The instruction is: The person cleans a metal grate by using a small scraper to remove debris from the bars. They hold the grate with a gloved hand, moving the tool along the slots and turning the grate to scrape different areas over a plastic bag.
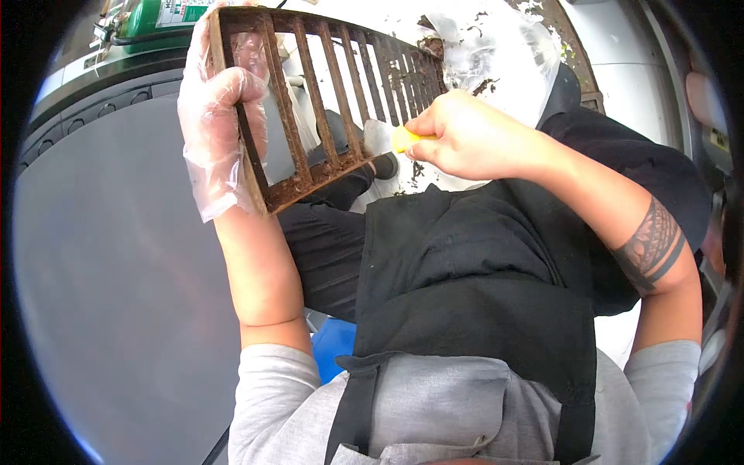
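My left hand (pixel 229 108), in a clear plastic glove, is closed round the left end of a rusty brown metal grate (pixel 325 101) with many slats, held up and tilted. Bare of any glove, my right hand (pixel 457 136) grips the yellow handle of a scraper (pixel 380 139). The scraper's pale flat blade lies at the grate's lower edge, near the middle. Dark brown crust covers the bars and is thick along the lower rim.
A grey surface (pixel 116 271) fills the left side. A green cylinder (pixel 159 22) lies at the upper left. Beyond the grate, clear plastic (pixel 511 50) and dark flakes are spread on the white floor (pixel 620 85). Something blue (pixel 333 345) is beside my left arm.
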{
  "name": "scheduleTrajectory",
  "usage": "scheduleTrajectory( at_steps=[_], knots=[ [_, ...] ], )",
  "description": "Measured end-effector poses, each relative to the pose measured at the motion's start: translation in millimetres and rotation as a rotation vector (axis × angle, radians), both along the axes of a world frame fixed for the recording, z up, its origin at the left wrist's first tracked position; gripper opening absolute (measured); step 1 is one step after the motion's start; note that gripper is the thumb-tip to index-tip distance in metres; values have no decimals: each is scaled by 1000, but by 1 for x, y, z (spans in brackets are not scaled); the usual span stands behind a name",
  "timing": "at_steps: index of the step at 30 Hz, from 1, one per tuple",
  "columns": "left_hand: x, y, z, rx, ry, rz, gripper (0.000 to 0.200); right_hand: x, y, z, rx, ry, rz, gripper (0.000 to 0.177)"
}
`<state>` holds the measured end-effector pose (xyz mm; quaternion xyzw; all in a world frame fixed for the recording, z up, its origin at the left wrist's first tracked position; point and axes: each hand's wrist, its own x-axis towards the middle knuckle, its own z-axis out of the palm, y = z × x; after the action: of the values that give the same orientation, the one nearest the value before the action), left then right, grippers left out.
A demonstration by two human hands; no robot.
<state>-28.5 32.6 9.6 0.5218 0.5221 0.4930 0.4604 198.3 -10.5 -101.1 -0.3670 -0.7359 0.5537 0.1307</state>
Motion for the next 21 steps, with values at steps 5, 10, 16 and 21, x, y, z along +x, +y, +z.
scheduleTrajectory(
  at_steps=[5, 10, 16, 21],
  knots=[
    [-4, 3, 1, -5, 25, 16, 93, -2, -12, 16, -97, -9, -65, 25],
    [-2, 4, 0, -12, -6, 54, 92, -4, -19, -5, -379, 179, -214, 21],
    [-10, -1, 1, -25, 69, 35, 93, 3, -19, -14, -635, 300, -351, 28],
    [-11, 1, 0, 11, 35, -5, 90, 11, -10, -28, -185, 104, -351, 25]
  ],
)
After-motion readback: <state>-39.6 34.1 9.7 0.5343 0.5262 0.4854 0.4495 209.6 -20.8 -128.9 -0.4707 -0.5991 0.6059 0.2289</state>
